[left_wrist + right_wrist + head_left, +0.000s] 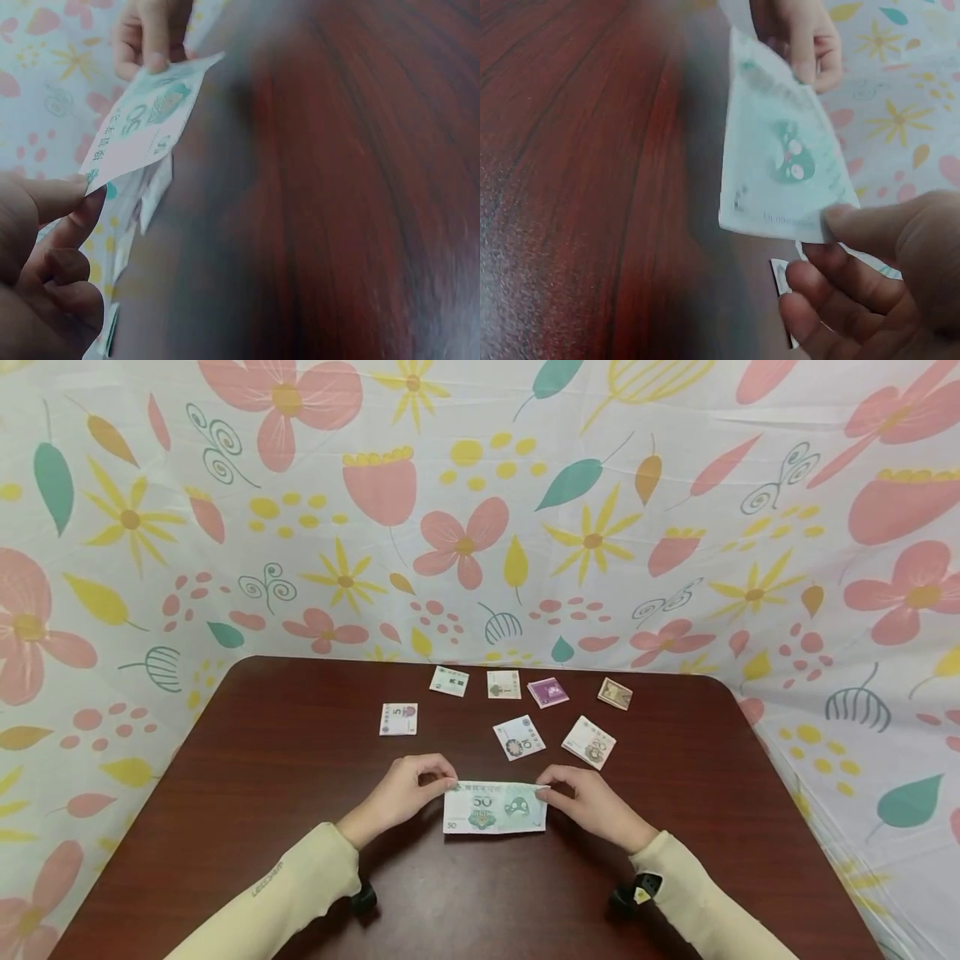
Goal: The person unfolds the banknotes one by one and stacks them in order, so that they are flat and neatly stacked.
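A green-and-white play banknote [495, 808] marked 50 is stretched flat between both hands above the table's middle. My left hand [408, 793] pinches its upper left corner between thumb and fingers. At the upper right corner, my right hand [592, 802] pinches it the same way. The left wrist view shows the thumb of the left hand [52, 247] on the note's printed face. In the right wrist view, the right hand [877, 262] has its thumb over the note's edge and its other fingers curled behind.
Folded notes lie farther back on the dark wooden table [300, 760]: a 5 note [398, 719], a 10 note [519, 737], a 20 note [589, 742], a green one [449, 681], a 1 note [503, 685], a purple one [548, 692] and a brown one [615, 693]. A flowered cloth [465, 468] hangs behind.
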Demonstrator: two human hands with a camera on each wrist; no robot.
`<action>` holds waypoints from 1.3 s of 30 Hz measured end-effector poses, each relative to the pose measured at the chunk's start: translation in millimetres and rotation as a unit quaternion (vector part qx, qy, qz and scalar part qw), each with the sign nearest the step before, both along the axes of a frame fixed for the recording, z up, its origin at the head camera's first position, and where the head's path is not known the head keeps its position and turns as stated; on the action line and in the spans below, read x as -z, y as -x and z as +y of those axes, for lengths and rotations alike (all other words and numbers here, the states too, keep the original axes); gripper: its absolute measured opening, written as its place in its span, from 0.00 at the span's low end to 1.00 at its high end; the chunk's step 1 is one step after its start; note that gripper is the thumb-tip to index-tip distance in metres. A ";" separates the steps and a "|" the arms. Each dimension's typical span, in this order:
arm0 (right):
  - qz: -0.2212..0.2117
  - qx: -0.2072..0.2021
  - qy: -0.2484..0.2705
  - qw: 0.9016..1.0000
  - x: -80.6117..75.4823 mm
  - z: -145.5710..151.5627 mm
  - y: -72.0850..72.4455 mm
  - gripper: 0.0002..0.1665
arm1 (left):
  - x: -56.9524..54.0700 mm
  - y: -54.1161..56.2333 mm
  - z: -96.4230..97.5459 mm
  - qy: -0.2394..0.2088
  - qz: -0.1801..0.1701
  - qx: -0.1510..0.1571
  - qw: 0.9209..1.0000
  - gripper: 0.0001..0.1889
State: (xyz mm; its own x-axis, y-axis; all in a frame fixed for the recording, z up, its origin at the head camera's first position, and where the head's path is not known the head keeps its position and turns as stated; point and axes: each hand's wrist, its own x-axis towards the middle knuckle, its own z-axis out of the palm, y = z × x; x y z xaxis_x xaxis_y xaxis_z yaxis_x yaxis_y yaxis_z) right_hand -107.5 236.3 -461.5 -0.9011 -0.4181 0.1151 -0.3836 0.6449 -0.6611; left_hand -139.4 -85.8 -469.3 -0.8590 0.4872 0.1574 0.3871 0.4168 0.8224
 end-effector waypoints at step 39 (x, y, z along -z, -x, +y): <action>0.005 0.042 -0.083 0.996 27.3 -8.7 12.9 0.14 | 24.2 7.6 5.2 0.201 0.099 0.029 0.974 0.14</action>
State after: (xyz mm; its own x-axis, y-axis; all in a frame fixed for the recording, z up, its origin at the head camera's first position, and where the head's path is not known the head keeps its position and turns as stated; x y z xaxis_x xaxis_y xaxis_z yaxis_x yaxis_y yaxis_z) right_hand -120.4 227.6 -488.8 -0.9332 -0.3545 0.0591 -0.3287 0.7755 -0.5390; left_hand -147.1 -80.6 -493.6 -0.8007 0.5899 0.1041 0.5537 0.6626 0.5043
